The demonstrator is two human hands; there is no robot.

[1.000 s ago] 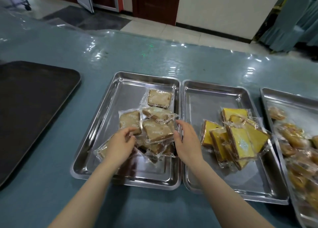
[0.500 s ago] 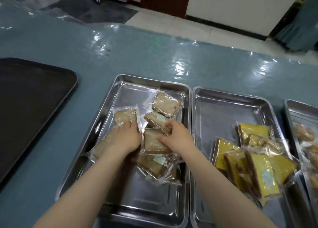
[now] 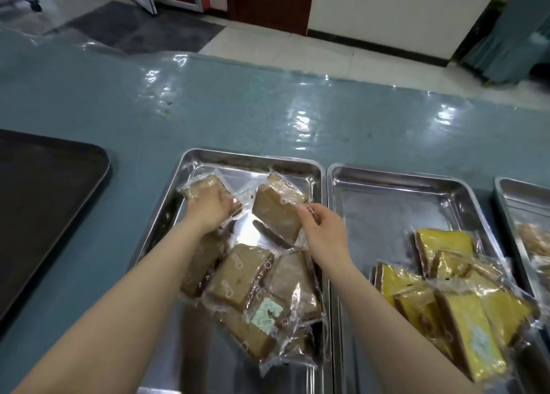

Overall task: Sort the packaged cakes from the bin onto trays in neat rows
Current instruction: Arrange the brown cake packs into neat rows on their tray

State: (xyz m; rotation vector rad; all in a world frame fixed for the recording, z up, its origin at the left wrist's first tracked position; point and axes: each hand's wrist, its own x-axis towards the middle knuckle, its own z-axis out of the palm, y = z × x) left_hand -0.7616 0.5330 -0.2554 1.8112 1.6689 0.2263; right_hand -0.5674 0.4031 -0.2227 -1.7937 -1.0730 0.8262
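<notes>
Several brown packaged cakes lie in the left steel tray [image 3: 166, 203]. My left hand [image 3: 209, 207] presses down on one brown cake [image 3: 202, 185] in the tray's far left corner. My right hand [image 3: 323, 230] pinches the wrapper edge of another brown cake [image 3: 276, 212], which is tilted up off the tray floor near the far right corner. A loose pile of brown cakes [image 3: 256, 289] sits in the tray's near half, between my forearms. Yellow packaged cakes [image 3: 446, 298] are heaped in the middle steel tray [image 3: 387, 197].
A third steel tray [image 3: 512, 197] with paler cakes [image 3: 535, 239] shows at the right edge. A dark empty tray [image 3: 44, 200] lies at the left on the blue plastic-covered table [image 3: 238, 111]. Beyond the table are tiled floor and a wall.
Both hands moved toward the tray's far end. The left hand carried a brown cake to the far left corner, and the right hand lifted another one up near the far right.
</notes>
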